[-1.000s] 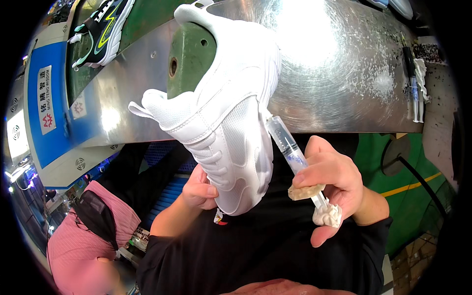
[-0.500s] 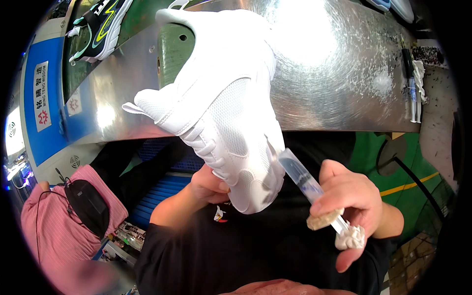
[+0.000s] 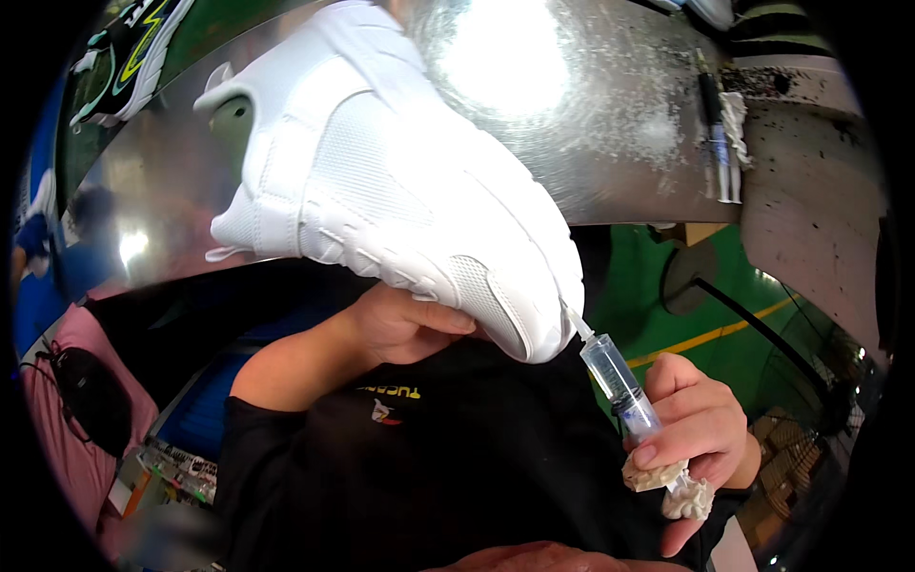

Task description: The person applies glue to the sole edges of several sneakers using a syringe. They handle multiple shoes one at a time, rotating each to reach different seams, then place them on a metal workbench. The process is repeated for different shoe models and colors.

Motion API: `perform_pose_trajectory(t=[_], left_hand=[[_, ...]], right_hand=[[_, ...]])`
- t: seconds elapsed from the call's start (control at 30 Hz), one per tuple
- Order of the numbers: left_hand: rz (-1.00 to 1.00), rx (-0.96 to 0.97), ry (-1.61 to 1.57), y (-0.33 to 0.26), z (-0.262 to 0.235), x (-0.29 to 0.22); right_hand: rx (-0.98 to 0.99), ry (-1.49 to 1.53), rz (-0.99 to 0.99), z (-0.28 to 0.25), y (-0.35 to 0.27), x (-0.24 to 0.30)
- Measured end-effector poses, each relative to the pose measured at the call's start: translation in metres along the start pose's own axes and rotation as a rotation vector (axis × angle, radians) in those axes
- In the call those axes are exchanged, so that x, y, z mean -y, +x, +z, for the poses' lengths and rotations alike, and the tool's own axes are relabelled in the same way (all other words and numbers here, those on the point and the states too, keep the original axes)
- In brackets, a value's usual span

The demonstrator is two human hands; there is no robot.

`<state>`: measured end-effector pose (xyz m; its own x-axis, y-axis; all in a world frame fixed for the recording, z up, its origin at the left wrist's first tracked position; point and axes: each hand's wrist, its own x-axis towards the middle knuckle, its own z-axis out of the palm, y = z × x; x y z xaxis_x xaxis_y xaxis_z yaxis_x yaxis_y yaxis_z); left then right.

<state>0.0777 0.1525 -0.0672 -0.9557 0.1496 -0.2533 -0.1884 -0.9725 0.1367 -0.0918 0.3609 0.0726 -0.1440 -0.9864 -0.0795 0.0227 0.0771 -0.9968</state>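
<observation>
Nearest, the right hand (image 3: 691, 429) grips a clear plastic syringe (image 3: 620, 381) and a crumpled off-white rag (image 3: 672, 484), fingers curled tight around both. The needle tip touches the toe edge of a white mesh sneaker (image 3: 381, 191). The left hand (image 3: 405, 324) cups the shoe from underneath, fingers closed on its sole. Beyond lies a scuffed, shiny metal table (image 3: 610, 124).

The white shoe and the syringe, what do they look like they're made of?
White shoe: apparently woven mesh panels with smooth, matte synthetic overlays, given the fine grid texture and stitched edges. Syringe: clear, glossy plastic barrel, since you can see through it; its tip looks like thin metal, hard to confirm.
</observation>
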Motion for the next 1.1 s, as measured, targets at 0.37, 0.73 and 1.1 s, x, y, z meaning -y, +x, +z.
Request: perform_pose_trajectory(t=[0.37, 0.73, 1.1], left_hand=[[-0.021, 0.16, 0.053, 0.047, 0.013, -0.004], [0.035, 0.118, -0.004, 0.066, 0.025, -0.005], [0.062, 0.14, 0.016, 0.067, 0.037, -0.006]], right_hand=[[-0.196, -0.157, -0.135, 0.003, -0.022, 0.005], [-0.254, -0.606, -0.272, 0.018, -0.008, -0.01], [-0.288, -1.019, -0.356, 0.033, 0.005, -0.027]])
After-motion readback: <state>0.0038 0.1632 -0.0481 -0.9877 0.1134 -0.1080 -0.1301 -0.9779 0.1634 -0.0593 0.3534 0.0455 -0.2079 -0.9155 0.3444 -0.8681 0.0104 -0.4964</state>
